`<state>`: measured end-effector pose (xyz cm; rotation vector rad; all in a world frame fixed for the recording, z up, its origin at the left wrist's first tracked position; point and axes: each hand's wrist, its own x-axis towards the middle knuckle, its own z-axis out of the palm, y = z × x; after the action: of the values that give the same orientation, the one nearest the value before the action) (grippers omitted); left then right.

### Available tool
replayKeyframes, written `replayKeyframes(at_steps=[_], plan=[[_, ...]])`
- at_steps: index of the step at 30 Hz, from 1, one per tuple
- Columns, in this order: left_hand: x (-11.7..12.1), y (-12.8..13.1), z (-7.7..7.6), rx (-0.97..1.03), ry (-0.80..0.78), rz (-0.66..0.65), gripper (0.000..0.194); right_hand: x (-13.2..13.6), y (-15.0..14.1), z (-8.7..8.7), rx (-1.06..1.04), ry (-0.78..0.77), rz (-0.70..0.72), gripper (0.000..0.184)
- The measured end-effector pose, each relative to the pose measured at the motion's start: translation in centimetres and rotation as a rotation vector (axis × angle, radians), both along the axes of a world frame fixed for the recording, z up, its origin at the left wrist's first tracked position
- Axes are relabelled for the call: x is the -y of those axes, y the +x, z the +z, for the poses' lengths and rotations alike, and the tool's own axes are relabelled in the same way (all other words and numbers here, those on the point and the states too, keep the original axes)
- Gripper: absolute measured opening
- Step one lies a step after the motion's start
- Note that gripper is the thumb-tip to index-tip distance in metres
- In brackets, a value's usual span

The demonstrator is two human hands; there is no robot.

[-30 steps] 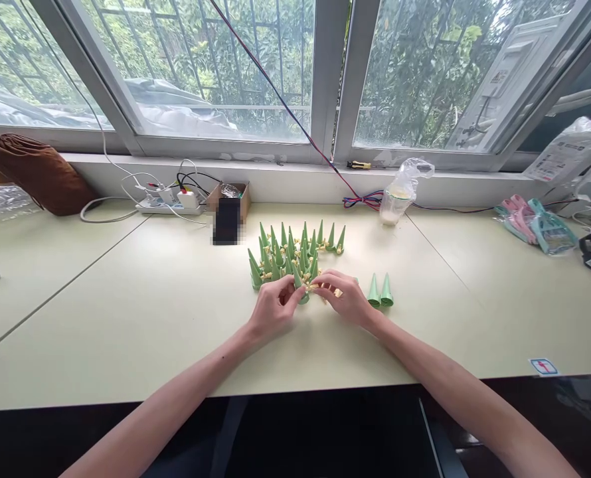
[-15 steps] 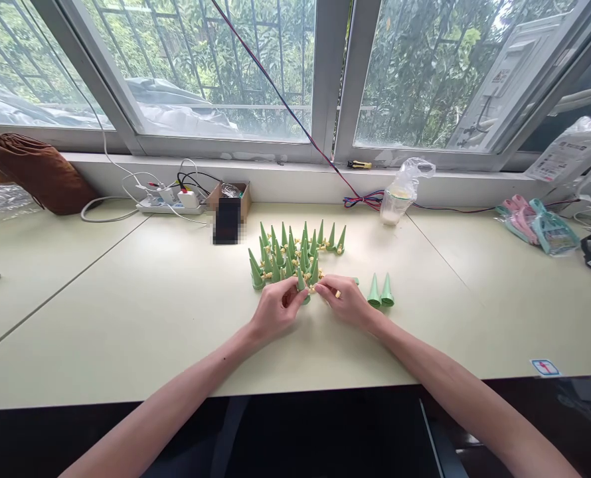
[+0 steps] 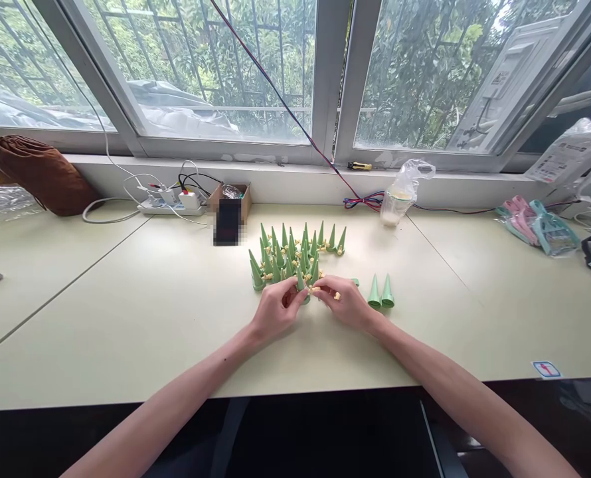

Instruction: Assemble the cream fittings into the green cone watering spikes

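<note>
Between the thumb and fingers of my left hand is a green cone, tip up, its lower part partly covered by the fingers. My right hand pinches a small pale yellow piece at the cone's right side; whether the two are joined I cannot tell. Another small yellow piece shows by the right hand's fingers. Just beyond both hands, several upright green cones stand in a cluster with yellow pieces at their bases. Two plain green cones stand to the right of my right hand.
At the back are a small cardboard box, a power strip with cables and a plastic cup in a bag. A brown pouch lies far left. Pink and teal packages lie at the right. The table's front edge runs below my forearms.
My left hand and the green cone have shifted slightly right and turned a little. My right hand has stayed close to the cone, its fingers drawn slightly back and lower.
</note>
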<state>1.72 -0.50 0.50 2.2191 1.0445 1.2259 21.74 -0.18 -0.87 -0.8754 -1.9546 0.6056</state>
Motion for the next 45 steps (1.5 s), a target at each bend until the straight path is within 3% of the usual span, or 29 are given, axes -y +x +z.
replayKeyframes(at_steps=[15, 23, 33, 40, 45], plan=[[-0.03, -0.06, -0.11, 0.013, 0.009, 0.008, 0.031, 0.28, -0.09, 0.14, -0.047, -0.04, 0.014, 0.017], [0.0, -0.06, -0.17, 0.001, 0.014, -0.006, 0.032, 0.2, -0.01, 0.36, 0.015, -0.084, 0.017, 0.031], [0.04, -0.09, -0.07, -0.005, 0.015, 0.01, 0.032, 0.23, -0.09, 0.11, -0.001, -0.023, 0.0, 0.021], [0.03, -0.09, -0.04, -0.015, 0.007, -0.013, 0.029, 0.09, -0.01, 0.12, 0.047, -0.071, 0.023, 0.037], [0.08, -0.06, 0.06, -0.005, 0.004, 0.01, 0.032, 0.21, -0.02, 0.12, 0.011, -0.05, -0.013, 0.023]])
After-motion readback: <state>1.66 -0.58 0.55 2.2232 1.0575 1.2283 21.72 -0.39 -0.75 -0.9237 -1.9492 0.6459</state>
